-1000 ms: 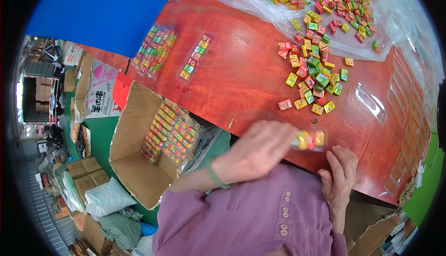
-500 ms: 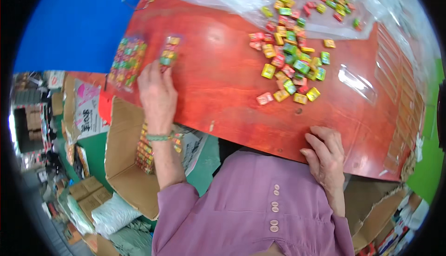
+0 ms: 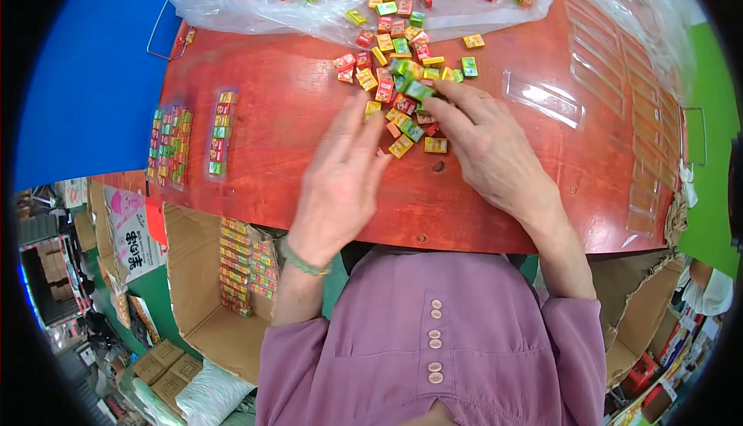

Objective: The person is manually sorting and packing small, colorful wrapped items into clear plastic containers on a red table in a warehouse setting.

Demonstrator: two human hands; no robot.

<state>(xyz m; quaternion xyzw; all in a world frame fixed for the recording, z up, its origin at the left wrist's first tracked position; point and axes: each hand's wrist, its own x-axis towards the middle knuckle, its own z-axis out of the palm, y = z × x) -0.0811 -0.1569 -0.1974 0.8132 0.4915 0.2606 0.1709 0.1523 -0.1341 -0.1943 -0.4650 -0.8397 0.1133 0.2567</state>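
Observation:
Small block-shaped wrapped candies [image 3: 385, 89] in red, yellow and green lie in a loose pile at the middle of the red table. My right hand [image 3: 495, 143] reaches into the pile from the right, its thumb and forefinger closed about a slightly blurred green wrapped candy [image 3: 418, 90]. At the pile's left edge is my left hand [image 3: 340, 186], smeared by motion, with fingers stretched out and nothing visible in them. A clear tray with one row of candies [image 3: 220, 133] lies on the left, beside several more filled rows [image 3: 169, 146].
Plastic sheeting [image 3: 232, 0] with more candies covers the table's far side. Empty-looking clear trays [image 3: 544, 99] lie on the right. Below the left edge stands an open cardboard box [image 3: 193, 271] holding filled packs [image 3: 235, 263]. Another carton [image 3: 638, 310] is at lower right.
My left hand has left the single-row tray and come right to the pile. My right hand has moved from the near table edge up into the candies. The view has shifted.

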